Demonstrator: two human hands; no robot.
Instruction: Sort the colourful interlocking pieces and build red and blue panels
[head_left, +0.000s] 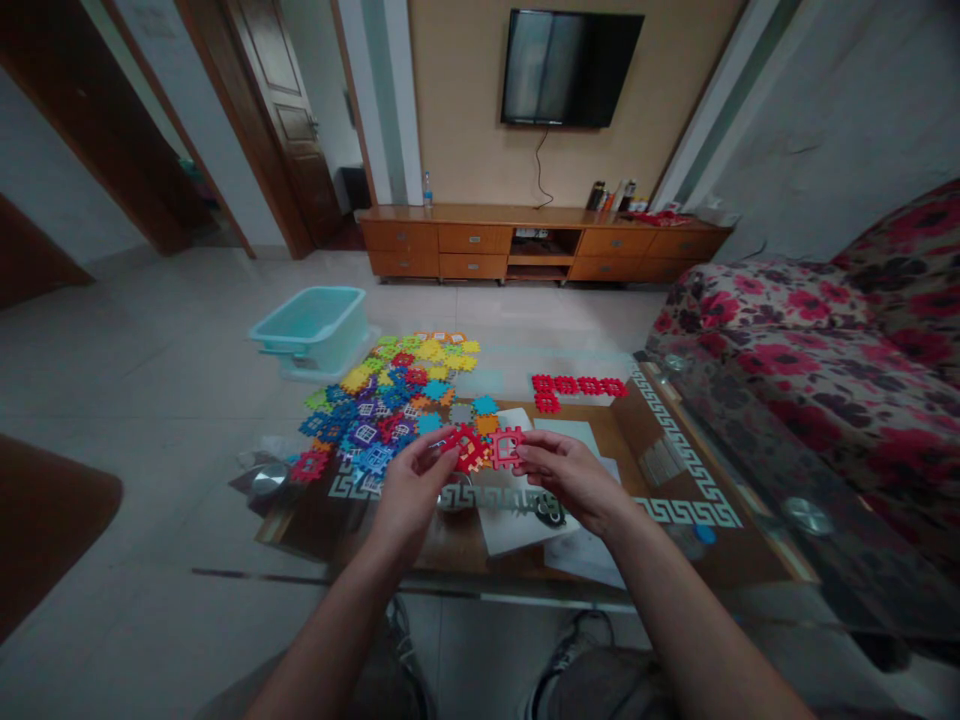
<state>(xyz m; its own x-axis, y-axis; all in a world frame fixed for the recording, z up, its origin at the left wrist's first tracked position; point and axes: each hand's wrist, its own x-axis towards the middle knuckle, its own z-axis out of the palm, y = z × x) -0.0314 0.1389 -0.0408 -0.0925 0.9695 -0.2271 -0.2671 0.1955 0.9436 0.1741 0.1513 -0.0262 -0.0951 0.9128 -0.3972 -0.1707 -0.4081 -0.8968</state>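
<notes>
Between thumb and fingers, my left hand (421, 472) grips a red interlocking plastic tile (469, 449) with toothed edges. A second red tile (507, 447), square with a cut-out centre, is pinched in my right hand (562, 468). The two tiles are side by side above the glass table; whether their edges touch I cannot tell. A heap of mixed-colour tiles (390, 400) spreads left of and beyond my hands. Farther right, several red tiles (577, 386) lie in an L shape on the glass.
A turquoise plastic tub (309, 330) stands past the heap at the left. White sheets (517, 520) show under the glass tabletop (480, 585). A flowered sofa (795, 330) borders the right side; a wooden cabinet (472, 240) and a television (571, 70) are at the far wall.
</notes>
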